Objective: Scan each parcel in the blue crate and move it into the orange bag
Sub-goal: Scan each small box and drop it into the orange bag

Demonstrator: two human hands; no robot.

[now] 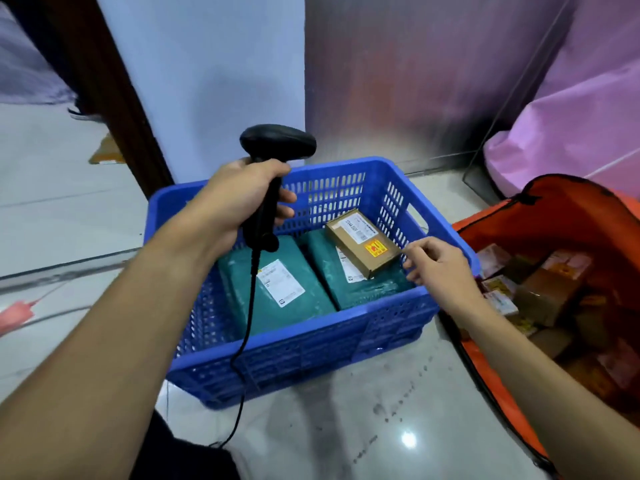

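A blue crate stands on the floor in front of me. Inside lie two green wrapped parcels, one on the left and one on the right, each with a white label. A small brown cardboard box rests tilted on the right parcel. My left hand grips the handle of a black barcode scanner above the crate's left side. My right hand touches the near right corner of the brown box with curled fingers. The orange bag lies open to the right, with several parcels inside.
The scanner's black cable hangs down over the crate's front wall to the floor. A pink sack and a metal panel stand behind the bag. A dark wooden door frame rises at the back left.
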